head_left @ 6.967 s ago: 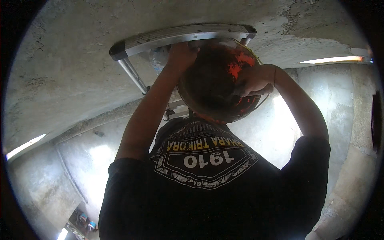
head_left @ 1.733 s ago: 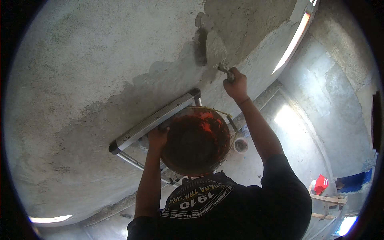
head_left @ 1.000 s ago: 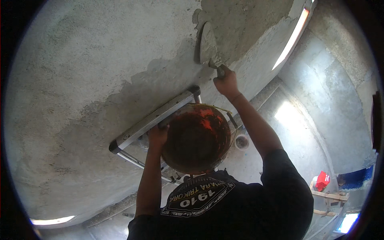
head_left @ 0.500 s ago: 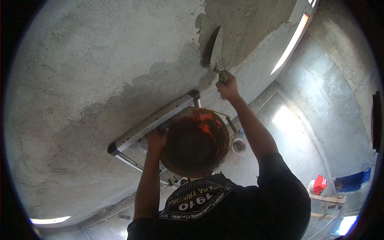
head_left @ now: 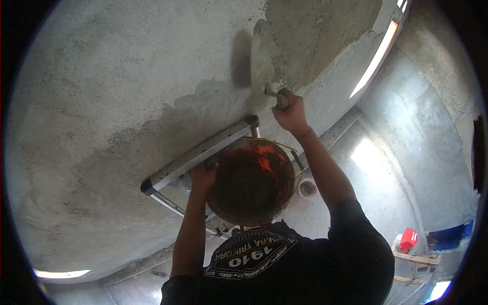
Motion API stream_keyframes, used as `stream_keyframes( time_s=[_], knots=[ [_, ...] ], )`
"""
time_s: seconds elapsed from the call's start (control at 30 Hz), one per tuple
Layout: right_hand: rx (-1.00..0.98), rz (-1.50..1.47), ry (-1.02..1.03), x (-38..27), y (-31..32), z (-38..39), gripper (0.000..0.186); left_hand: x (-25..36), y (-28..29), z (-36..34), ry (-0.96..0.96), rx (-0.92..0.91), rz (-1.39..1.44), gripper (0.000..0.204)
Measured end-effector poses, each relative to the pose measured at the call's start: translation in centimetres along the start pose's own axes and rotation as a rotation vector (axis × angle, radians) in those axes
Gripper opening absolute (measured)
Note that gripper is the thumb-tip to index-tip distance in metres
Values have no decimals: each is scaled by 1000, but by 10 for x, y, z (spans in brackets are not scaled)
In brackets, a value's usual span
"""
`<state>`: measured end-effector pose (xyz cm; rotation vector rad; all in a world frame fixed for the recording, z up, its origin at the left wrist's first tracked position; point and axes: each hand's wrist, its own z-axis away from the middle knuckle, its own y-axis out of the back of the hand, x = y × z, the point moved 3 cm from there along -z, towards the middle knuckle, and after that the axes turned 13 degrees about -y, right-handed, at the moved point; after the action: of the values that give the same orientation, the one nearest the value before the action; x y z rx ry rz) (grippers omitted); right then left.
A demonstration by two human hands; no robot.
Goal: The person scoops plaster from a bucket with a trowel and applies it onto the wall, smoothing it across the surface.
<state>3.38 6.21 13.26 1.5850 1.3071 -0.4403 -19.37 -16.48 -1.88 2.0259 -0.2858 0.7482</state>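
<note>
My right hand (head_left: pixel 290 113) is closed round the handle of a mortar-coated trowel (head_left: pixel 262 63), whose blade lies against the rough grey plastered wall (head_left: pixel 147 71) by a darker patch of wet mortar (head_left: pixel 325 28). Below it, my left hand (head_left: pixel 202 178) grips the near-left rim of a round bucket (head_left: pixel 249 185), dark inside with red-orange patches and a wire handle. The bucket sits just beside the top rail of an aluminium ladder (head_left: pixel 198 152); the fingertips of my left hand are in shadow there.
Far below on the concrete floor (head_left: pixel 330 213) stands a small round pail (head_left: pixel 307 188). At lower right are a red object (head_left: pixel 407 239), a wooden frame (head_left: pixel 417 259) and a blue panel (head_left: pixel 452 236). A narrow bright opening (head_left: pixel 373 58) cuts the wall at upper right.
Seven seconds ago my right hand was inside the bucket; it is now up at the wall with the trowel. In the last half second the blade has shifted slightly left. My left hand stays put.
</note>
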Motion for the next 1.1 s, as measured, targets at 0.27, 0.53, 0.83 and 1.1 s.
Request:
stream_keyframes(
  time_s=[0.27,0.53,0.83,1.1],
  knots=[
    [-3,75,29,-9,-17,-2,37,8,2,-1,9,24,-18,62],
    [135,8,-72,-14,5,-4,44,9,3,-1,97,-41,5,67],
    [-93,126,106,-45,-11,5,33,5,0,0,45,-4,-20,67],
    [151,23,-51,-38,8,-22,46,6,-2,-1,7,-3,-33,64]
  ],
)
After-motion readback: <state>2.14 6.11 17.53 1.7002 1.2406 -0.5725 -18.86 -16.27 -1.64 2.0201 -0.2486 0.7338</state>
